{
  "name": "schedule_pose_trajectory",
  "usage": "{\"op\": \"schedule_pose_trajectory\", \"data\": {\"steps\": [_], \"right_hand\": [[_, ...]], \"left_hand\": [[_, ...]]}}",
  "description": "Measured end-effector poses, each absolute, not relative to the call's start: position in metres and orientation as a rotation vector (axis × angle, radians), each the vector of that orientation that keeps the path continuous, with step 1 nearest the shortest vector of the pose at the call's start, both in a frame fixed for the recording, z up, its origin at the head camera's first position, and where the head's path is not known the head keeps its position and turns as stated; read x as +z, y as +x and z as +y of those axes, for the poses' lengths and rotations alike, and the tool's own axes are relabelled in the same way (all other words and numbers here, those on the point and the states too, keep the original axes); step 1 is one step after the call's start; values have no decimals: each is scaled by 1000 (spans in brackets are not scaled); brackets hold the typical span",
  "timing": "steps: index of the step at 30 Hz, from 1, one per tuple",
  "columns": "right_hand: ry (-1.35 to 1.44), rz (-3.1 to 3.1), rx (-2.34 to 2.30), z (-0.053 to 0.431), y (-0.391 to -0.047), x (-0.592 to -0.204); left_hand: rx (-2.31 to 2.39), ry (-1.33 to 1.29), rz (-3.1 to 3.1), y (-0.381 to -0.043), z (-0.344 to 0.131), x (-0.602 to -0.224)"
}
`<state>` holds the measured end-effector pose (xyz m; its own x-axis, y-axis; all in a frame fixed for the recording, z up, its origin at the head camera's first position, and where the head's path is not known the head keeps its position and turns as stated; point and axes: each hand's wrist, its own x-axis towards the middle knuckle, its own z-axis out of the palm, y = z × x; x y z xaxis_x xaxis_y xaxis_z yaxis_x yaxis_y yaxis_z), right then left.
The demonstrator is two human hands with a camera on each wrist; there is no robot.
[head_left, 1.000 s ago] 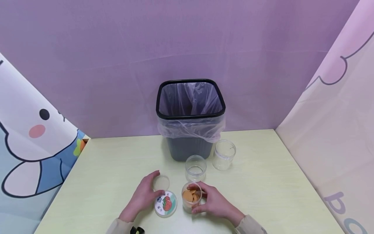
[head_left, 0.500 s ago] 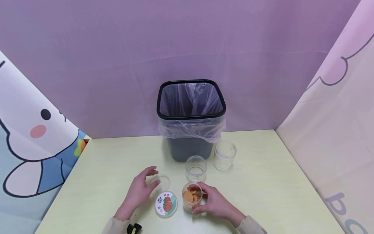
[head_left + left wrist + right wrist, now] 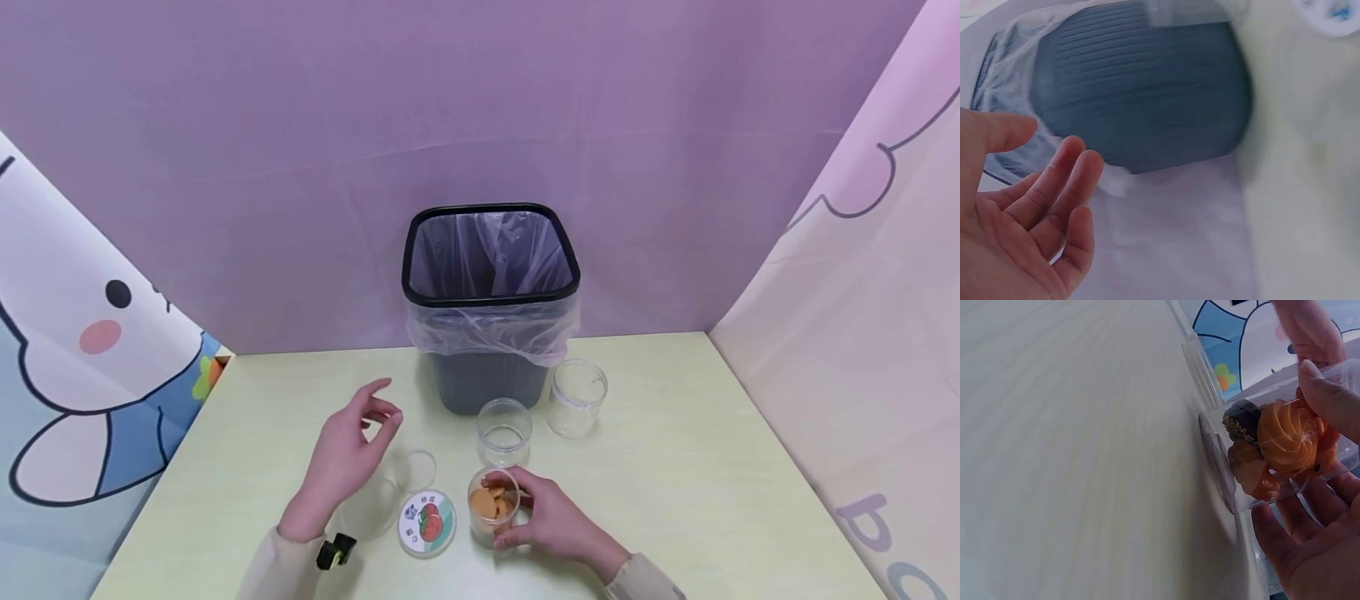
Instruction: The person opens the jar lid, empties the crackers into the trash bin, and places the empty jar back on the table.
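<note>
My right hand grips a clear plastic jar from its right side, thumb in front and fingers behind. Orange swirl cookies and a dark piece with nut bits fill the jar's lower part, and its mouth is uncovered. My left hand hovers over the table's left half with loosely bent fingers and nothing in them. Below it lie two clear round lids, one partly behind the hand. A lid with a tomato label lies between the hands.
Two more clear jars stand behind the held one: a nearer jar and a farther jar to its right. A grey bin with a black rim and a plastic liner stands at the table's back, against a purple curtain.
My left hand has come away from the lids, rising and moving forward and left, which uncovers the second clear lid. The right hand keeps its grip on the jar in the same place.
</note>
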<state>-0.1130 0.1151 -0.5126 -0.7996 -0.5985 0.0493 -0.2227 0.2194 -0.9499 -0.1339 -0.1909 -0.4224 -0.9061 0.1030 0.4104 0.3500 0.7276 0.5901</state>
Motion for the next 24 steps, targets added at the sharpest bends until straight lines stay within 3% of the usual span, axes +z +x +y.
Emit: {"op": "schedule_pose_trajectory", "data": {"steps": [16,24], "right_hand": [[-799,2181,-1607,116,-114,-515],[-786,2184,-1598,115,-114,-515]], "left_hand": [[-856,-513,-2341,-169,-166,-336],[-812,-498,-2416,-187,-154,-313]]}}
